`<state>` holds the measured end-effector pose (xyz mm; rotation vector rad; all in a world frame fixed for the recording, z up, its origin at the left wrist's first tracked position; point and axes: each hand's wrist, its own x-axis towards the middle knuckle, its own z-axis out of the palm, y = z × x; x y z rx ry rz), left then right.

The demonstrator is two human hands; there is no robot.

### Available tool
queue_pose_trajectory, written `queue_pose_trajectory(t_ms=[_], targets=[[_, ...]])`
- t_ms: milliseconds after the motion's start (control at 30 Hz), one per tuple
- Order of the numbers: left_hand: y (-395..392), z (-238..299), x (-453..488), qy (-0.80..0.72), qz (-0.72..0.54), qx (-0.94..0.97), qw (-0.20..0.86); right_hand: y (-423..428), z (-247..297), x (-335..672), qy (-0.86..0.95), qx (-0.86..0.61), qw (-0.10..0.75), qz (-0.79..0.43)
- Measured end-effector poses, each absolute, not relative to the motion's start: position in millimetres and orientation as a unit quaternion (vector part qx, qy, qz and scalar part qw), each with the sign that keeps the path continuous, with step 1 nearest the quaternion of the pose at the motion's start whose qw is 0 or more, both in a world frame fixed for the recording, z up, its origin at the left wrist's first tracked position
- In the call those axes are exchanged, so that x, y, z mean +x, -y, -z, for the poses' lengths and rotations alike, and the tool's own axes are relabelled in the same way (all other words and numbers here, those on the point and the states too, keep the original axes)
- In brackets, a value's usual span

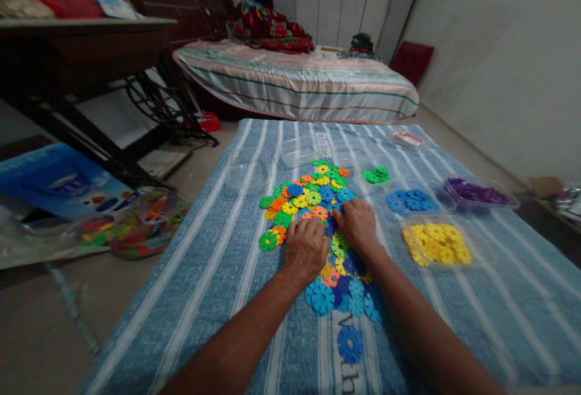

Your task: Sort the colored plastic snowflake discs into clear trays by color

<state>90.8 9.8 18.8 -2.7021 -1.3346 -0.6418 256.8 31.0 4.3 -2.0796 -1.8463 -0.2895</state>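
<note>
A pile of notched, flower-shaped plastic discs point(313, 197) in green, orange, yellow and blue lies on the striped cloth. My left hand point(306, 251) rests on its near left part, with the fingers bent down among the discs. Just to the right, my right hand point(357, 225) reaches into the same pile, fingers curled and close together near some dark blue discs. What either hand grips is hidden under the fingers. Light blue discs point(323, 296) lie at the near end of the pile, and one blue disc point(350, 345) sits apart, closer to me.
On the right stand clear tubs of yellow discs point(438, 244), blue discs point(413, 200), purple discs point(476, 192) and green discs point(376, 175). Clear containers point(247, 177) are at the back left. Bagged colourful pieces point(145, 225) sit left of the table; a bed point(299, 83) stands beyond.
</note>
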Motion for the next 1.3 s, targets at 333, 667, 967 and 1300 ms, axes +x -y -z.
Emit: queue_pose_trajectory(t_ms=[333, 667, 967, 1300], targets=[[-10.7, -18.0, 90.3, 0.429, 0.212, -0.877, 0.043, -26.7, -1.2, 266.2, 0.675, -0.669, 0.255, 0.178], [-11.5, -15.0, 89.7, 0.42, 0.218, -0.88, 0.042, -24.7, -41.4, 342.6, 0.58, -0.679, 0.365, 0.261], [-12.5, -15.5, 90.4, 0.421, 0.216, -0.88, 0.04, -22.4, -23.7, 317.1, 0.678, -0.648, 0.322, 0.13], [-11.3, -16.6, 89.9, 0.421, 0.216, -0.88, 0.043, -20.5, -0.5, 272.2, 0.737, -0.656, 0.156, 0.051]])
